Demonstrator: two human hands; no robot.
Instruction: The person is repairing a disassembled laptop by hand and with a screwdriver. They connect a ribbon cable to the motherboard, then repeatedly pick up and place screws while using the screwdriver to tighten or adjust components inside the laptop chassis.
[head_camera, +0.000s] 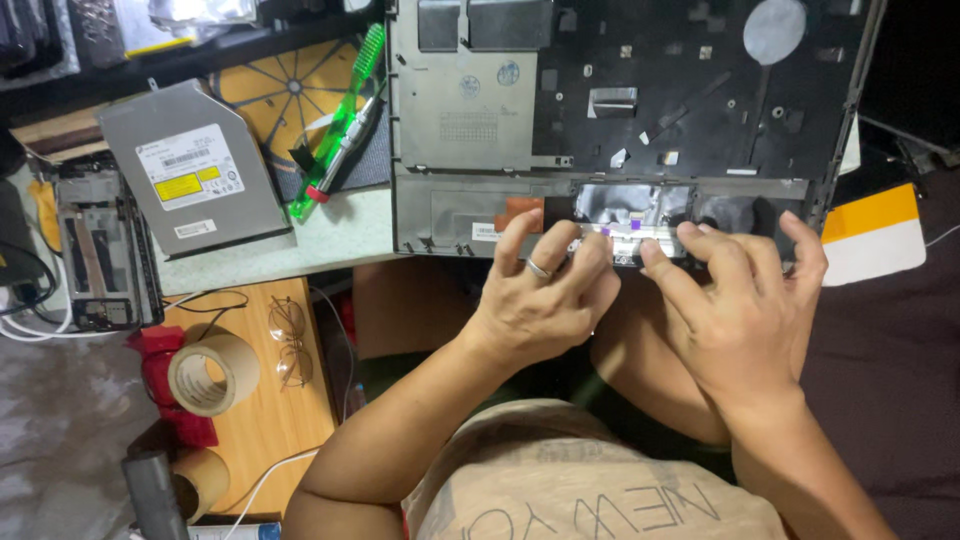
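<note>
The left hand (535, 295) and right hand (735, 310) pressed their spread fingertips on a thin silver metal strip (625, 232), which lay along the near edge of the opened grey-black plastic laptop case (480, 120) on the table.

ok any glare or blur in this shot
Head view: glare on the foil strip just above the left hand and right hand; the laptop base is dim at upper right; the fingertips look slightly soft; the tape roll is sharp.
</note>
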